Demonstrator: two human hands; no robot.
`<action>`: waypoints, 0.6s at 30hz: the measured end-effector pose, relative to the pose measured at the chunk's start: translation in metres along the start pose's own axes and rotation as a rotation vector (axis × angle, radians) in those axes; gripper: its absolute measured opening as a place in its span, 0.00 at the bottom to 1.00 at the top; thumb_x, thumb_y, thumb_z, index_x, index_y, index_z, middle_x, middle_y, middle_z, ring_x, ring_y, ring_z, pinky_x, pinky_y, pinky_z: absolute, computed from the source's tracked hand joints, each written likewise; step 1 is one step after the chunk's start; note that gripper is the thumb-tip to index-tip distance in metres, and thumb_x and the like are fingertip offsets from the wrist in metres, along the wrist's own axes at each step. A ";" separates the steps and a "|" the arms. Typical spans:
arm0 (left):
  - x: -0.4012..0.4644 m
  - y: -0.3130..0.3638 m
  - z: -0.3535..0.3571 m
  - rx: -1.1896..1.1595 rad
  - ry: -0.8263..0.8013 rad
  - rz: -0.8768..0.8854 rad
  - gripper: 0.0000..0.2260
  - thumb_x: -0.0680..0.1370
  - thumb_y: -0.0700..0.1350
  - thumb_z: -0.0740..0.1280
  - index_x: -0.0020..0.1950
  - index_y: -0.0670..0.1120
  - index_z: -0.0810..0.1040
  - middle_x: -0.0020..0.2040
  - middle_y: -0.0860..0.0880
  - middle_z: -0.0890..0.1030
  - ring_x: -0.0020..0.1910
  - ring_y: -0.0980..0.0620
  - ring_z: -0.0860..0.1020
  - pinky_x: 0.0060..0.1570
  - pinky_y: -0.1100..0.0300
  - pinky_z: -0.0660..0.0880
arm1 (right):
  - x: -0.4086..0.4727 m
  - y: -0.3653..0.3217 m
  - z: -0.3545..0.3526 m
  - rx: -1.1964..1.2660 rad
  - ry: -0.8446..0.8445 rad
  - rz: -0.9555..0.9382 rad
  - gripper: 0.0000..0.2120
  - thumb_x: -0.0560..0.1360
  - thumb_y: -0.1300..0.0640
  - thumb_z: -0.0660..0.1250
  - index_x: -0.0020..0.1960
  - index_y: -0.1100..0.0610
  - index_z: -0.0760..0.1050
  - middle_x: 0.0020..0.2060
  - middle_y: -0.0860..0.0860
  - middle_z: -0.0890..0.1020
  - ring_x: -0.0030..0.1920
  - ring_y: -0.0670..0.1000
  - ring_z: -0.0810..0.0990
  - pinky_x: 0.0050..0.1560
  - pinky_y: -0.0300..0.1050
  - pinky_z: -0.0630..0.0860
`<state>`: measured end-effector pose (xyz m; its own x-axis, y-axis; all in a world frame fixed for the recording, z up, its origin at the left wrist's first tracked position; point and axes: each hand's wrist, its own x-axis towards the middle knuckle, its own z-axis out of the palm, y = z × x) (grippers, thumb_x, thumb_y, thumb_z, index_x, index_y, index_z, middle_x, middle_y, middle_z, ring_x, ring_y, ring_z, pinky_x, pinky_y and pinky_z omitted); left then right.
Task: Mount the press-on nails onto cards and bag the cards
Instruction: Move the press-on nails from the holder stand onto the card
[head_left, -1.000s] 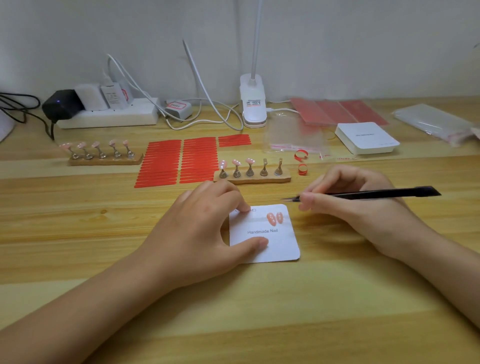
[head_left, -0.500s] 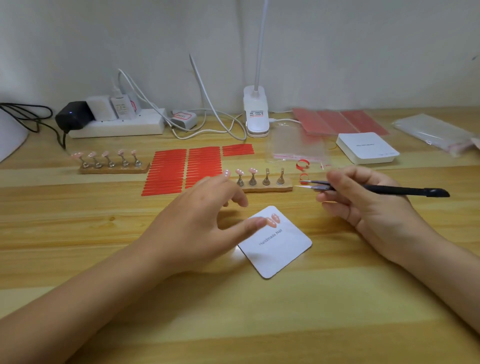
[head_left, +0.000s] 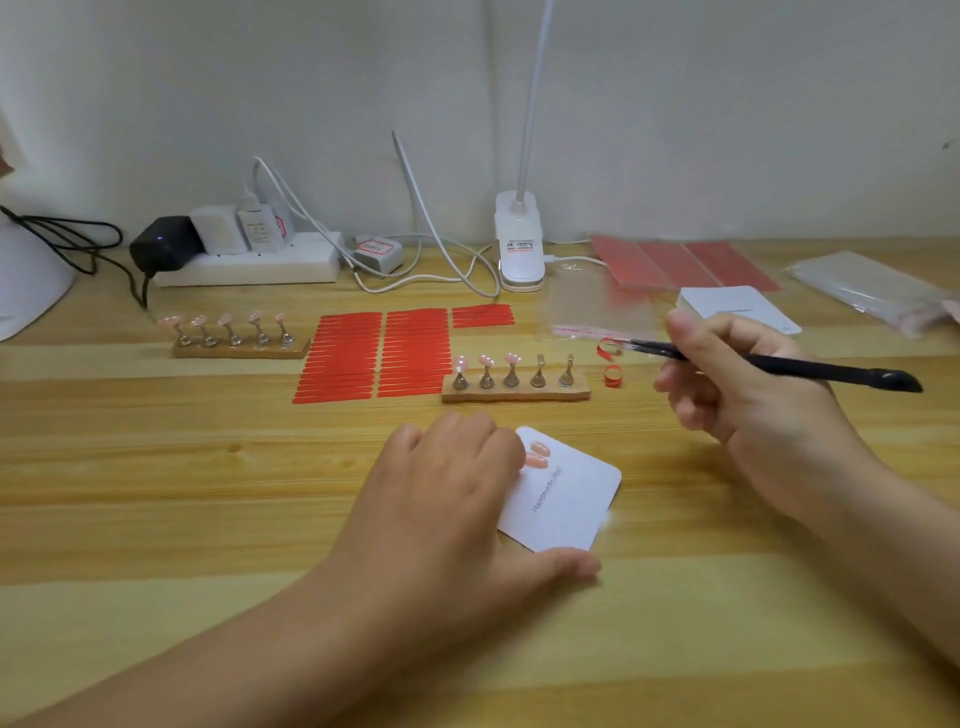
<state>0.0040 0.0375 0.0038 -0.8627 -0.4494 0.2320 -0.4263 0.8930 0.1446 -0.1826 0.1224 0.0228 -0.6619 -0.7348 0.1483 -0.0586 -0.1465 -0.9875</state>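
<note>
Fingers of the right hand (head_left: 748, 395) are pinching black tweezers (head_left: 769, 364), the tips reaching a curled red strip (head_left: 608, 347) near the clear bag (head_left: 602, 312). The left hand (head_left: 447, 499) is lying flat with fingers relaxed on the left edge of the white card (head_left: 566, 499), pressing it against the wooden surface (head_left: 208, 493); two pink nails (head_left: 537, 456) are sitting on the card's upper corner, just beside the fingertips. Behind the card, a wooden stand (head_left: 514, 387) is carrying three pink nails on its left pegs, two pegs bare. Red adhesive strips (head_left: 379, 353) are lying left of it, and a second stand (head_left: 239, 340) farther left is holding five nails.
</note>
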 end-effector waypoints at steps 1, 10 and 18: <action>0.001 -0.003 0.002 -0.005 -0.016 -0.010 0.32 0.61 0.78 0.45 0.55 0.60 0.63 0.48 0.63 0.62 0.53 0.60 0.63 0.48 0.63 0.55 | 0.002 -0.001 0.000 -0.007 -0.021 -0.005 0.13 0.56 0.43 0.71 0.29 0.52 0.76 0.26 0.50 0.80 0.22 0.44 0.73 0.24 0.32 0.70; 0.026 -0.036 -0.014 -0.437 -0.482 0.123 0.31 0.74 0.54 0.67 0.65 0.74 0.49 0.63 0.77 0.60 0.65 0.69 0.54 0.66 0.68 0.52 | 0.035 -0.008 0.004 -0.160 -0.191 -0.054 0.18 0.56 0.45 0.73 0.39 0.55 0.74 0.33 0.53 0.85 0.29 0.44 0.79 0.29 0.31 0.74; 0.036 -0.041 -0.014 -0.515 -0.476 0.181 0.31 0.72 0.50 0.71 0.68 0.65 0.58 0.61 0.71 0.63 0.63 0.73 0.58 0.60 0.80 0.55 | 0.069 -0.008 0.017 -0.197 -0.304 0.077 0.12 0.53 0.47 0.74 0.30 0.52 0.76 0.29 0.48 0.82 0.28 0.42 0.76 0.30 0.32 0.74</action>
<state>-0.0057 -0.0152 0.0193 -0.9827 -0.1304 -0.1318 -0.1840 0.7740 0.6059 -0.2149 0.0614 0.0423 -0.4194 -0.9062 0.0528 -0.1790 0.0255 -0.9835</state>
